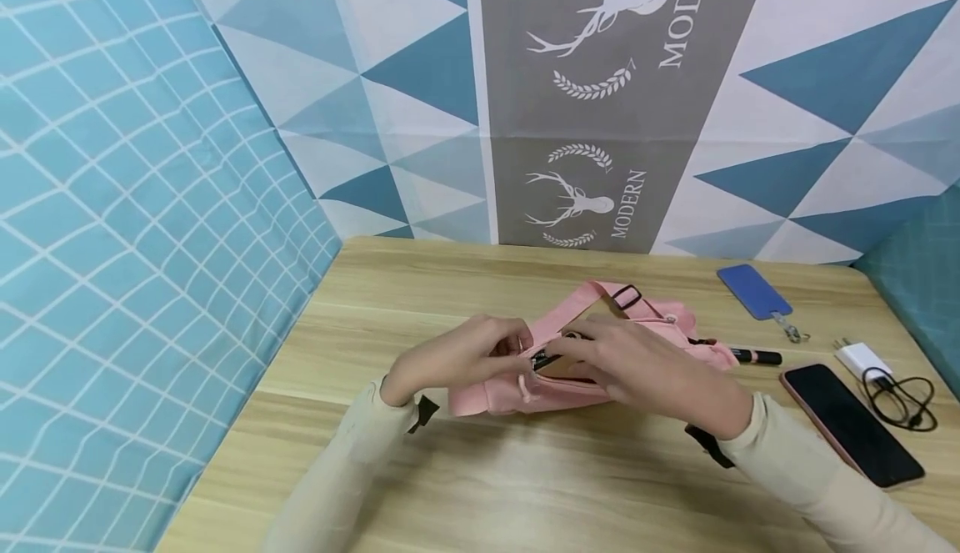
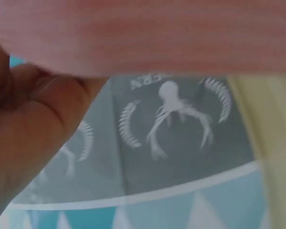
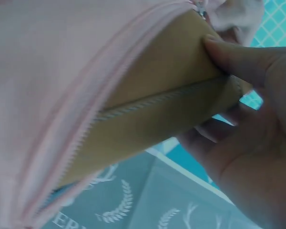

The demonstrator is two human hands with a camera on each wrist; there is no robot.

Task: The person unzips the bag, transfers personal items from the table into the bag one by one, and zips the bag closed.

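A pink bag [image 1: 577, 394] lies on the wooden table with its zipped opening apart. Inside the opening is a tan item with a zipper [image 3: 167, 81], partly out of the bag in the right wrist view. My right hand [image 1: 652, 361] pinches its end between thumb and fingers; the same hand [image 3: 257, 114] shows at close range. At the bag's left end my left hand [image 1: 465, 357] grips the edge of the opening, fingers curled. The left wrist view shows that hand [image 2: 38, 114] beside blurred pink fabric [image 2: 157, 38].
To the right of the bag are a black tube [image 1: 757, 357], a blue card holder [image 1: 753, 290] with a clip, a white charger [image 1: 862, 361], a black cable [image 1: 911, 407] and a phone [image 1: 851, 424]. Patterned cloth rises behind and left of the table [image 1: 300, 428].
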